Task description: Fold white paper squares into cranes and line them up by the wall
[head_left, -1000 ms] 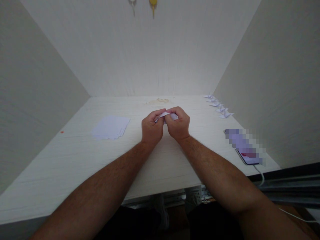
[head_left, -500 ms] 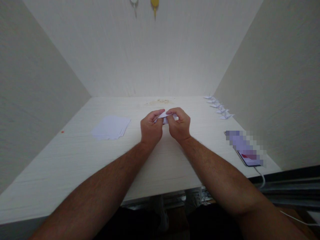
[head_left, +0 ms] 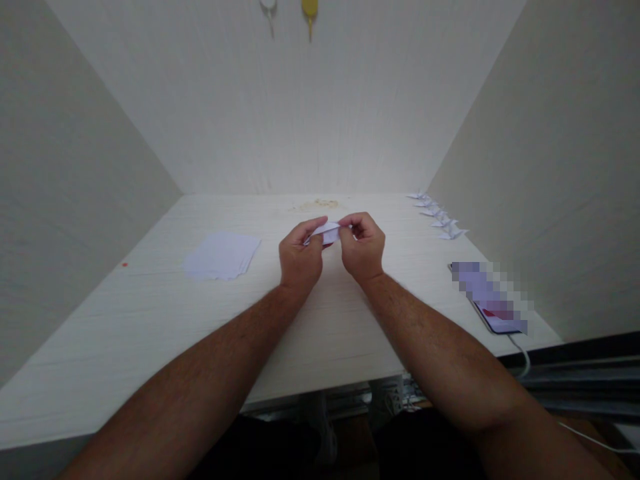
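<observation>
My left hand [head_left: 300, 253] and my right hand [head_left: 363, 248] meet over the middle of the white table [head_left: 150, 320]. Both pinch one small folded piece of white paper [head_left: 326, 232] between thumbs and fingertips, holding it just above the tabletop. The fingers of both hands are curled closed around the paper, and most of it is hidden by them. A loose stack of white paper sheets [head_left: 221, 255] lies flat on the table to the left of my left hand.
Several small folded paper figures [head_left: 440, 217] stand in a row along the right wall. A phone [head_left: 493, 297] with a white cable lies near the front right edge. White walls close in the table on three sides. A brownish stain [head_left: 319, 203] marks the far middle.
The hands have drawn slightly apart and lifted a little, so more of the folded paper shows between the fingertips. The arms stay in place.
</observation>
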Demonstrator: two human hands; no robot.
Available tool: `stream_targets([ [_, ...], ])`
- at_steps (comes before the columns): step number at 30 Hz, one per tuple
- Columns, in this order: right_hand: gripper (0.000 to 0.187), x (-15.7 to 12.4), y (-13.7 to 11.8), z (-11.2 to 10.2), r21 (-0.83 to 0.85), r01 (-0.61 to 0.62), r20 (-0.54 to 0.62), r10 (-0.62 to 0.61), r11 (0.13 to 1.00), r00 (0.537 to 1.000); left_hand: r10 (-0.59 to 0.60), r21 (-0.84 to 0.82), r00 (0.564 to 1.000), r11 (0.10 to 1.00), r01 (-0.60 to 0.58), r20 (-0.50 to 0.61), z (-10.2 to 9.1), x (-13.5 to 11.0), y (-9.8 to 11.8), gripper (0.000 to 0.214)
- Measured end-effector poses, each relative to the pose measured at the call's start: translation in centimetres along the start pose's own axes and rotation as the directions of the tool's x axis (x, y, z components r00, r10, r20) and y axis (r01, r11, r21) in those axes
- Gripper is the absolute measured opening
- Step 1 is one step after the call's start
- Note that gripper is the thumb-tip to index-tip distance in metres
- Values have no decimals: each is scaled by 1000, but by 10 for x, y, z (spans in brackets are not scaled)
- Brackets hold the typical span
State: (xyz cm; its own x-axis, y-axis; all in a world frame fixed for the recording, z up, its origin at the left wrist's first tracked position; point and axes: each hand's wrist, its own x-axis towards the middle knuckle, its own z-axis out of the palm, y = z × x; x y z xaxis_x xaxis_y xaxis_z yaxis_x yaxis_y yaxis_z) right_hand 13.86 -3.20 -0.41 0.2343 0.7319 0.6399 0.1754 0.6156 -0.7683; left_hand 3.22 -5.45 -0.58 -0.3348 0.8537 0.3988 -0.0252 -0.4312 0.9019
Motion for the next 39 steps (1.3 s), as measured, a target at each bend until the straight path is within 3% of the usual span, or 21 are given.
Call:
stream_targets([
  [10,13,5,4,-6,78,-136,78,130,988,988,-112,-78,994,990,113,18,0,-2,6,25],
  [15,11,12,12,-5,190,-363,195,327,912,925,-177,-104,983,978,182,55,-4,3,2,30],
  [18,11,16,16,-5,210,-435,240,385,876,891,-213,-108,973,969,222,84,-7,7,-2,31],
  [23,16,20,19,-11,171,-416,375,332,893,866,-305,-111,946,942,316,107,-14,17,-6,20],
  [30,10,21,24,-19,10,-326,585,259,945,769,-437,-40,884,893,449,166,-27,35,-7,6],
  [34,12,21,25,-20,-26,-298,570,260,954,780,-420,-37,874,897,441,245,-32,38,-5,16],
  [39,19,23,27,-21,-26,-293,495,267,956,827,-307,-6,894,945,327,328,-36,37,-6,22],
])
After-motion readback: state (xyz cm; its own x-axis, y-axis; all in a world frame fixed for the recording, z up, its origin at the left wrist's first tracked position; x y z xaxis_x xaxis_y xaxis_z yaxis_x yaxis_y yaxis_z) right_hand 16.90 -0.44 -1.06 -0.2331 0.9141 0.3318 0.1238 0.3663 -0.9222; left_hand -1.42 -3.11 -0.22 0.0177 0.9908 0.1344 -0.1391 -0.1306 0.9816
